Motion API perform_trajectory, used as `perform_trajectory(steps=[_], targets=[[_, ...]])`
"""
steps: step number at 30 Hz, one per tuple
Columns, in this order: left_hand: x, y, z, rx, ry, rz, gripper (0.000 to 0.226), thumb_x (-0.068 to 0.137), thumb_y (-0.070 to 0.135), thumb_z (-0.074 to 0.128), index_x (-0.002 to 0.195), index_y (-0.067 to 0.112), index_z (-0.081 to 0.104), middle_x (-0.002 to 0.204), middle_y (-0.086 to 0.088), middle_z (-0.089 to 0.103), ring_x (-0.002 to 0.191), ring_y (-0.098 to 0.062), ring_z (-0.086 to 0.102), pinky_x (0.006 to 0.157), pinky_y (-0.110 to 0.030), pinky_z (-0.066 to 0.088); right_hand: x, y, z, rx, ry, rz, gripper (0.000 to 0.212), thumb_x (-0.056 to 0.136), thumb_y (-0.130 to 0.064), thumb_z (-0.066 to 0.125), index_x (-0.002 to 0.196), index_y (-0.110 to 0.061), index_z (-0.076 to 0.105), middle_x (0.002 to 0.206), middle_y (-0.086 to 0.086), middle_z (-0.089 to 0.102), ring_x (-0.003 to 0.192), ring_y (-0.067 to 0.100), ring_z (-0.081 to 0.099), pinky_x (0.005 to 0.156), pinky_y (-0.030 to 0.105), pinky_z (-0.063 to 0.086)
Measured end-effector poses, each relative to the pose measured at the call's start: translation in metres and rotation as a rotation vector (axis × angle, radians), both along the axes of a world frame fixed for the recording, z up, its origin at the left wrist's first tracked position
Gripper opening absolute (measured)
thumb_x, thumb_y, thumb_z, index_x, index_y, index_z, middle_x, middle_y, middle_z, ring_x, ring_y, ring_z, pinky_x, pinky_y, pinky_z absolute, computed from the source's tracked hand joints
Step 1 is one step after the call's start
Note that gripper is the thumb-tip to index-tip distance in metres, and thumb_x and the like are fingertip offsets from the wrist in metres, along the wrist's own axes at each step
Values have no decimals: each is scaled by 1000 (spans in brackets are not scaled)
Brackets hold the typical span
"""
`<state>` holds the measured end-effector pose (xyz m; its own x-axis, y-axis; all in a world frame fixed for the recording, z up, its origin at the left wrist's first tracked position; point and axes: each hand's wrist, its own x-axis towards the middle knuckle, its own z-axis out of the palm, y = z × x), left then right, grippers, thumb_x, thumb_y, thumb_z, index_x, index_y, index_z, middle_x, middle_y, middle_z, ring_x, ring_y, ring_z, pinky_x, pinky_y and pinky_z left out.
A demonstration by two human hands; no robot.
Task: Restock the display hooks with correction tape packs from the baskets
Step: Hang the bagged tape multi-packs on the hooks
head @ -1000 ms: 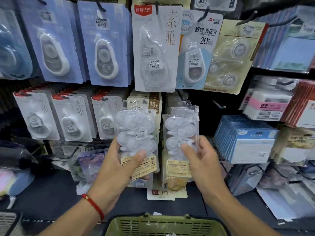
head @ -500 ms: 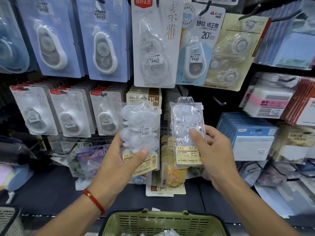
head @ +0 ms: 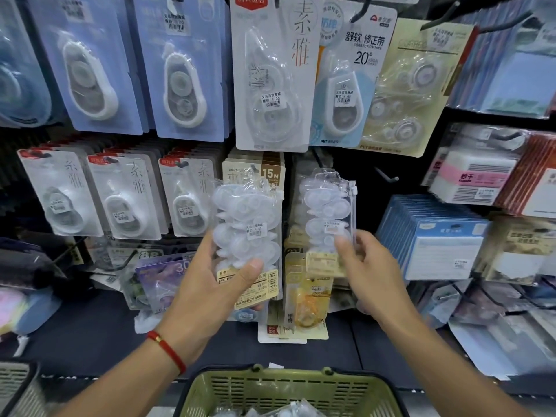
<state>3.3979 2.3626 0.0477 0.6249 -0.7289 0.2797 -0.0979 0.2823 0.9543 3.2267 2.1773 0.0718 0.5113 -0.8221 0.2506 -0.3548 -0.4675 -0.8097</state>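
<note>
Display wall (head: 355, 182): dark panel with rows of hooks, filling the whole view behind the hands.
Upper row: blue cards (head: 180, 70) with white tape dispensers at the left, a tall white card (head: 272, 73) in the middle, a pale blue "20" card (head: 346, 82) and a yellowish card (head: 412, 91) to its right.
Middle row: three stacks of grey-white cards (head: 126, 197) left of the hands; a beige "15M" stack (head: 267, 173) just behind the left pack.
Right edge of the wall: blue boxed packs (head: 436, 236), a pink and white pack (head: 472, 179) above them.
Green basket (head: 288, 389): at the bottom edge, below both hands, with clear packs partly visible inside.
Grey basket (head: 18, 386): bottom left corner, only partly in view.
Left pack (head: 246, 233): clear bag of white correction tapes with a yellow label at its foot, upright in front of the beige stack.
Right pack (head: 328, 218): a like bag, upright, apart from the left pack, top just below a bare hook (head: 388, 176).
Left hand (head: 207, 284): clamped on the left pack's lower half, thumb across the front; red cord (head: 167, 350) at the wrist.
Right hand (head: 373, 275): pinching the right pack's lower right edge, thumb in front.
</note>
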Motion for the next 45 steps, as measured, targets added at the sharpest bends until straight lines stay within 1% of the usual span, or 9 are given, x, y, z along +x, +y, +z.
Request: perform_trajectory(steps=[2, 6, 13, 19, 33, 36, 39, 42, 45], targets=[[-1, 0, 0, -13, 52, -28, 65, 76, 42, 90, 134, 36, 61, 127, -4, 76, 103, -31, 78, 71, -56, 65, -2, 2, -4, -54, 132, -61, 48, 104, -46, 57, 145, -22, 53, 140, -2, 56, 125, 16, 59, 105, 40, 47], [-4, -2, -1, 9, 65, -16, 67, 71, 46, 94, 130, 37, 64, 127, -4, 76, 111, -36, 75, 83, -66, 60, 5, 23, -3, 17, -45, 156, 25, 102, -41, 62, 125, -31, 67, 120, -16, 68, 105, -5, 63, 91, 28, 52], [-12, -5, -1, 30, 57, -28, 63, 72, 55, 91, 127, 39, 65, 125, -2, 76, 109, -36, 75, 81, -63, 61, 21, 59, -10, 249, -294, 383, 7, 103, -31, 66, 107, -34, 71, 109, -11, 79, 102, 11, 75, 87, 38, 63], [-5, -3, 0, 20, 96, -6, 47, 84, 38, 82, 128, 38, 65, 122, -2, 75, 83, -36, 77, 61, -47, 65, 8, 37, 4, 216, -463, 151, 14, 105, -34, 61, 93, -27, 61, 100, 31, 63, 88, 54, 61, 75, 68, 53], [-6, -4, 1, 7, 88, -10, 39, 90, 36, 80, 126, 40, 66, 120, 0, 76, 82, -37, 75, 59, -49, 65, 7, 28, 6, 202, -483, 56, 14, 102, -41, 66, 96, -29, 70, 89, 30, 69, 85, 55, 65, 73, 65, 56], [-6, -2, 1, 3, 89, -14, 40, 89, 37, 78, 127, 40, 66, 120, 0, 76, 83, -37, 76, 60, -50, 65, 7, 23, 4, 218, -442, 66, 18, 102, -44, 64, 95, -29, 70, 82, 13, 76, 75, 39, 72, 58, 45, 58], [-6, -1, 2, -1, 88, -10, 41, 87, 36, 76, 126, 39, 66, 120, 2, 76, 83, -35, 76, 59, -48, 65, 4, 9, -6, 100, -176, 19, 24, 103, -47, 58, 113, -27, 67, 97, -9, 75, 81, 12, 69, 66, 21, 49], [-6, -1, 2, -4, 86, -3, 41, 86, 38, 78, 126, 39, 66, 118, 1, 76, 81, -34, 76, 59, -49, 65, -1, 2, -21, -278, 205, -124, 43, 104, -36, 61, 142, -18, 52, 132, -3, 58, 121, 17, 58, 91, 30, 44], [-5, -2, 2, -15, 87, 6, 39, 88, 40, 83, 123, 40, 66, 115, 1, 76, 80, -30, 76, 59, -48, 64, 5, 1, -23, -660, 158, 10, 43, 99, -14, 64, 141, -16, 55, 138, 2, 54, 128, 21, 53, 100, 37, 50]])
